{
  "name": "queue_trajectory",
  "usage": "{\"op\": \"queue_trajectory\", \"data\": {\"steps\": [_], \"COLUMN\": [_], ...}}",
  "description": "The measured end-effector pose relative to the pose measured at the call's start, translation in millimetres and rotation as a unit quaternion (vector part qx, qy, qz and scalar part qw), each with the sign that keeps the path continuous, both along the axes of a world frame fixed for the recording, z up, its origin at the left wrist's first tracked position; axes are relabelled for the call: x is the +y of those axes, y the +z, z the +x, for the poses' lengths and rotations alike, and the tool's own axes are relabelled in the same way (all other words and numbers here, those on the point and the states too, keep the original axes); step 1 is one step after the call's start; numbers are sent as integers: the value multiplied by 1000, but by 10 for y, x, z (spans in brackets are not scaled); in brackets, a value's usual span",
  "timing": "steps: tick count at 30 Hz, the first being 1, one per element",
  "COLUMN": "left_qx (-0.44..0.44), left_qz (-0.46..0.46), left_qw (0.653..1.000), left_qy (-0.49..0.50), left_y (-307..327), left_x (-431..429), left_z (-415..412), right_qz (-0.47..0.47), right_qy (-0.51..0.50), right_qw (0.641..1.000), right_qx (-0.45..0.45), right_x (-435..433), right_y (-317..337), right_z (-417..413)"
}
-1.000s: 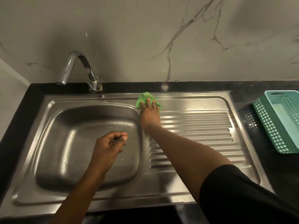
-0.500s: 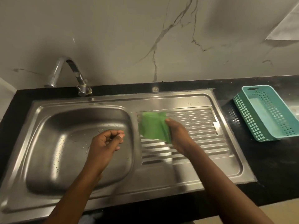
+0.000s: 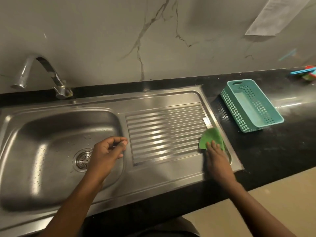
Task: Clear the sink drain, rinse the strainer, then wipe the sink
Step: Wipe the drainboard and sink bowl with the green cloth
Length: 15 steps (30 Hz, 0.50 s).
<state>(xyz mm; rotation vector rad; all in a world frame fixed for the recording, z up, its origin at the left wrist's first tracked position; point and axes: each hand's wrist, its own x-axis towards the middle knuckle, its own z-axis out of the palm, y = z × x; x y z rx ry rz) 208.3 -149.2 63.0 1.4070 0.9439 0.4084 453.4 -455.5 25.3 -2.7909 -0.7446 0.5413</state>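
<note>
A steel sink (image 3: 51, 130) has its basin on the left and a ribbed drainboard (image 3: 164, 132) on the right. The round strainer (image 3: 83, 159) sits in the drain, partly hidden by my left hand. My right hand (image 3: 217, 156) presses a green cloth (image 3: 211, 138) flat on the drainboard's right edge. My left hand (image 3: 107, 153) hovers over the basin's right rim with fingers curled loosely, and I see nothing in it.
A curved tap (image 3: 42, 74) stands at the back left. A teal perforated basket (image 3: 251, 105) rests on the black counter (image 3: 273, 151) to the right. Coloured items (image 3: 306, 72) lie at the far right. A paper sheet (image 3: 277, 14) hangs on the marble wall.
My right hand carried the green cloth from the back of the sink, across the drainboard, to its right edge. The left hand stayed curled over the basin.
</note>
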Motion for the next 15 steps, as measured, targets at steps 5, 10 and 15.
{"op": "queue_trajectory", "data": {"steps": [5,10,15], "left_qx": [1,-6,-8], "left_qz": [-2,10,31], "left_qw": [1000,1000,999], "left_qy": [11,19,35], "left_y": [30,193,299], "left_x": [-150,-339,-454], "left_z": [-42,-59,-236], "right_qz": [57,78,184], "right_qy": [86,240,161], "right_qw": [995,965,924], "right_qx": [0,69,294], "right_x": [595,1363,1448], "right_y": [-220,-325,114], "right_z": [-1072,-2071,-1874]}}
